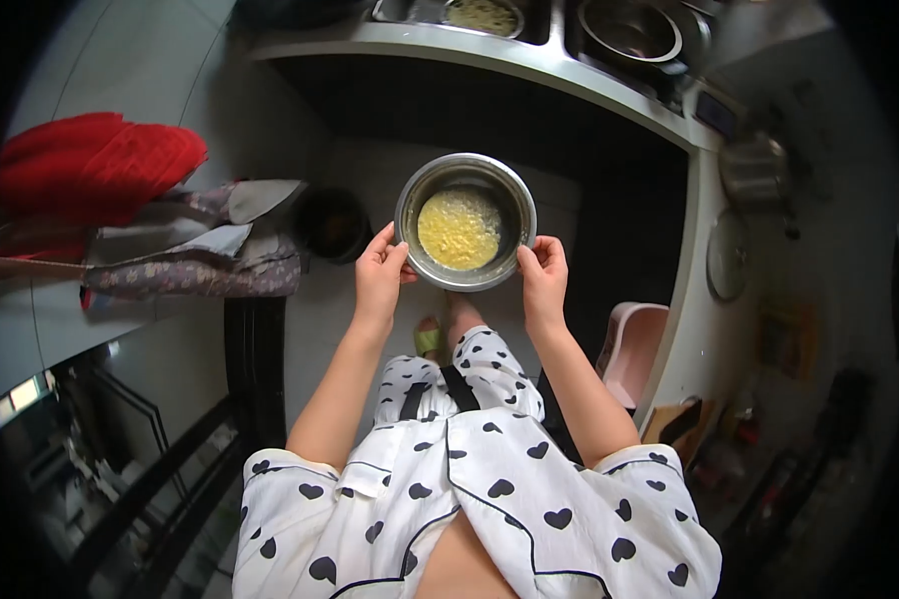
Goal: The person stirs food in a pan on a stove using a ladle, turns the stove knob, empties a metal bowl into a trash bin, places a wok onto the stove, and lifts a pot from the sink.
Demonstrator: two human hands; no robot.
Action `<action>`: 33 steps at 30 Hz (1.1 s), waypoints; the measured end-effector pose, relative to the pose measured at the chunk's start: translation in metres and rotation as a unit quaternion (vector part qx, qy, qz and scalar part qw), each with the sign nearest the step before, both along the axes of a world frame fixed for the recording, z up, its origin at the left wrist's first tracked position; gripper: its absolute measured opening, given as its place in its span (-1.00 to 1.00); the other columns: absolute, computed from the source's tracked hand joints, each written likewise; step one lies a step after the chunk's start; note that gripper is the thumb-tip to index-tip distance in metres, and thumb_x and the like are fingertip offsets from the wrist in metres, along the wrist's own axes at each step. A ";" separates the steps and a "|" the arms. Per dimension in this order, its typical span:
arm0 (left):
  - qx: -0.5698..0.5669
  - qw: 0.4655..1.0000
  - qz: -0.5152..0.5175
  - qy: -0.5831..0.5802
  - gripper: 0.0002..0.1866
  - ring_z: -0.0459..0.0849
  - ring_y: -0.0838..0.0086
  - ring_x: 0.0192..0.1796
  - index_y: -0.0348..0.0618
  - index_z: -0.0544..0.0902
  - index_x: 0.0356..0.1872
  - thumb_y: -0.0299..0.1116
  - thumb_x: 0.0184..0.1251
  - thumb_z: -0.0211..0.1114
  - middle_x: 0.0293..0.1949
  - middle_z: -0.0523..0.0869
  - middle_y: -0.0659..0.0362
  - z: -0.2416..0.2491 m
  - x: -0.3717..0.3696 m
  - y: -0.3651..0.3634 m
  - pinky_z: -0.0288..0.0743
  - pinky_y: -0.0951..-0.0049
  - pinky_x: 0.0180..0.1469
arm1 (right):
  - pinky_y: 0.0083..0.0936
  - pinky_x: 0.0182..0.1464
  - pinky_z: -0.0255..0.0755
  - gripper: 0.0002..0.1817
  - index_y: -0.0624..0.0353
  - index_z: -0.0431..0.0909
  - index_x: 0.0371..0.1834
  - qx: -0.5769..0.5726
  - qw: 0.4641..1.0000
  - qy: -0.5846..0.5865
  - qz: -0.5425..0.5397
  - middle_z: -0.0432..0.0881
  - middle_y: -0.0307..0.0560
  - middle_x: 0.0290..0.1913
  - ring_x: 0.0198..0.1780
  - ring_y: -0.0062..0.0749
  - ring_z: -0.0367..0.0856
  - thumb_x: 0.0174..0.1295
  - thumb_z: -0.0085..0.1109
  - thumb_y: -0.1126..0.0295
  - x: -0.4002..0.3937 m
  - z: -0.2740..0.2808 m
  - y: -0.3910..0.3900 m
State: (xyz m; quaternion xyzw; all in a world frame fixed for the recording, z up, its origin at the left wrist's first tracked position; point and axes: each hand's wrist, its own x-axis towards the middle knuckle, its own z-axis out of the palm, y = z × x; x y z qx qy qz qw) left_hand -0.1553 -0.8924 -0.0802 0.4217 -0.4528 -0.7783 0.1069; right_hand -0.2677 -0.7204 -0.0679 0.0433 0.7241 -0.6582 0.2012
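Observation:
Between my two hands I hold a round metal bowl (514,190) in front of me, above the floor. Inside it lies a yellow, grainy, wet-looking mixture (459,230), paler toward the upper right. My left hand (378,272) grips the rim at the lower left, thumb on the near side and the other fingers partly hidden under the bowl. On the opposite side my right hand (543,275) is closed on the rim, its fingers curled around the lower right edge.
Ahead runs a counter (489,58) with a strainer (482,17) of pale pieces in a sink and a metal pot (629,30). A pink plastic bin (634,349) stands right. Red cloth (100,165) lies left, near a dark bucket (332,224). A pot lid (728,255) leans right.

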 end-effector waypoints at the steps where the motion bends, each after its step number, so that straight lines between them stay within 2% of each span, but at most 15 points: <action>1: 0.000 1.000 0.011 -0.005 -0.54 0.49 0.77 -0.48 -0.30 0.34 0.24 -0.47 0.33 0.08 -0.51 0.48 0.36 -0.006 0.001 -0.010 0.49 0.72 -0.43 | -0.74 -0.35 0.27 -0.91 0.21 0.37 -0.31 -0.004 1.000 0.001 0.015 0.40 -0.33 -0.43 -0.40 -0.72 0.34 0.17 0.08 0.51 -0.005 -0.003 -0.014; 2: 0.013 1.000 0.017 -0.008 -0.54 0.49 0.76 -0.48 -0.30 0.34 0.25 -0.46 0.33 0.08 -0.51 0.48 0.36 0.000 0.007 -0.033 0.49 0.71 -0.42 | -0.74 -0.34 0.27 -0.91 0.21 0.37 -0.32 0.002 1.000 0.000 0.020 0.39 -0.33 -0.43 -0.40 -0.72 0.34 0.17 0.08 0.50 -0.001 0.009 -0.041; 4: 0.008 0.999 0.041 -0.018 -0.54 0.49 0.76 -0.48 -0.30 0.34 0.25 -0.46 0.33 0.08 -0.51 0.48 0.36 -0.010 0.008 -0.041 0.49 0.70 -0.42 | -0.74 -0.33 0.26 -0.91 0.22 0.37 -0.32 -0.017 0.999 -0.006 0.040 0.39 -0.33 -0.42 -0.39 -0.73 0.33 0.17 0.08 0.50 -0.008 -0.002 -0.057; 7: 0.020 0.997 0.071 -0.013 -0.56 0.52 0.75 -0.43 -0.23 0.35 0.25 -0.42 0.35 0.06 -0.42 0.58 0.33 -0.024 0.018 -0.051 0.43 0.71 -0.36 | -0.74 -0.33 0.25 -0.90 0.21 0.36 -0.31 0.019 0.996 -0.009 0.091 0.38 -0.33 -0.41 -0.39 -0.73 0.32 0.18 0.08 0.50 -0.009 -0.020 -0.074; 10: 0.038 0.993 0.108 -0.040 -0.53 0.51 0.74 -0.45 -0.27 0.30 0.28 -0.42 0.35 0.06 -0.42 0.56 0.31 -0.035 0.039 -0.077 0.43 0.70 -0.37 | -0.72 -0.28 0.24 -0.89 0.19 0.36 -0.30 0.040 0.991 -0.029 0.126 0.38 -0.35 -0.40 -0.36 -0.72 0.32 0.17 0.09 0.48 0.004 -0.030 -0.108; 13: 0.037 0.983 0.161 -0.082 -0.51 0.49 0.72 -0.47 -0.30 0.27 0.29 -0.42 0.35 0.06 -0.42 0.55 0.30 -0.062 0.046 -0.083 0.42 0.69 -0.39 | -0.75 -0.36 0.23 -0.91 0.20 0.35 -0.32 0.021 0.984 -0.040 0.174 0.36 -0.36 -0.43 -0.41 -0.73 0.30 0.18 0.07 0.50 -0.004 -0.059 -0.132; 15: 0.045 0.975 0.188 -0.111 -0.51 0.48 0.71 -0.49 -0.29 0.28 0.28 -0.40 0.35 0.07 -0.43 0.54 0.30 -0.078 0.050 -0.086 0.41 0.68 -0.41 | -0.74 -0.39 0.25 -0.90 0.19 0.35 -0.33 0.054 0.975 -0.058 0.208 0.37 -0.34 -0.43 -0.43 -0.72 0.32 0.17 0.08 0.49 -0.006 -0.078 -0.147; 16: 0.069 0.977 0.171 -0.110 -0.51 0.48 0.70 -0.50 -0.29 0.29 0.28 -0.39 0.35 0.07 -0.44 0.54 0.30 -0.078 0.077 -0.106 0.41 0.68 -0.42 | -0.74 -0.40 0.26 -0.89 0.18 0.34 -0.33 0.092 0.975 -0.051 0.196 0.38 -0.33 -0.44 -0.44 -0.72 0.33 0.17 0.08 0.48 0.024 -0.069 -0.163; 17: 0.081 0.969 0.199 -0.121 -0.53 0.47 0.71 -0.51 -0.30 0.31 0.26 -0.39 0.35 0.07 -0.45 0.53 0.30 -0.091 0.073 -0.105 0.41 0.68 -0.44 | -0.73 -0.50 0.26 -0.90 0.18 0.33 -0.34 0.116 0.965 -0.033 0.231 0.38 -0.31 -0.47 -0.52 -0.71 0.34 0.17 0.07 0.49 0.013 -0.094 -0.166; 22: 0.110 0.951 0.239 -0.161 -0.58 0.43 0.73 -0.58 -0.29 0.38 0.21 -0.35 0.37 0.06 -0.50 0.50 0.31 -0.170 0.088 -0.128 0.36 0.70 -0.54 | -0.71 -0.56 0.30 -0.91 0.20 0.33 -0.34 0.145 0.946 -0.101 0.273 0.40 -0.29 -0.51 -0.60 -0.69 0.35 0.18 0.05 0.50 0.019 -0.167 -0.212; 23: 0.127 0.951 0.223 -0.170 -0.59 0.41 0.73 -0.58 -0.26 0.39 0.21 -0.35 0.38 0.05 -0.50 0.50 0.32 -0.186 0.109 -0.137 0.31 0.70 -0.56 | -0.71 -0.55 0.30 -0.91 0.20 0.33 -0.33 0.169 0.950 -0.096 0.243 0.40 -0.28 -0.51 -0.59 -0.69 0.35 0.18 0.05 0.50 0.047 -0.172 -0.216; 25: 0.112 0.950 0.217 -0.196 -0.59 0.40 0.73 -0.59 -0.25 0.40 0.21 -0.35 0.38 0.04 -0.50 0.50 0.32 -0.217 0.108 -0.150 0.29 0.70 -0.57 | -0.65 -0.53 0.34 -0.87 0.22 0.34 -0.29 0.192 0.940 -0.127 0.253 0.42 -0.24 -0.49 -0.52 -0.64 0.37 0.16 0.05 0.46 0.045 -0.213 -0.232; 29: 0.094 0.946 0.210 -0.231 -0.61 0.37 0.73 -0.58 -0.19 0.43 0.20 -0.34 0.38 0.01 -0.53 0.47 0.34 -0.279 0.116 -0.170 0.25 0.68 -0.55 | -0.65 -0.57 0.35 -0.91 0.21 0.35 -0.33 0.203 0.939 -0.155 0.232 0.42 -0.25 -0.49 -0.57 -0.64 0.38 0.17 0.04 0.47 0.054 -0.288 -0.256; 33: 0.092 0.945 0.193 -0.248 -0.62 0.35 0.71 -0.60 -0.16 0.46 0.17 -0.37 0.35 0.02 -0.54 0.47 0.35 -0.328 0.119 -0.197 0.21 0.67 -0.58 | -0.63 -0.53 0.41 -0.89 0.23 0.37 -0.31 0.214 0.939 -0.190 0.190 0.44 -0.22 -0.47 -0.55 -0.60 0.41 0.15 0.04 0.47 0.062 -0.332 -0.277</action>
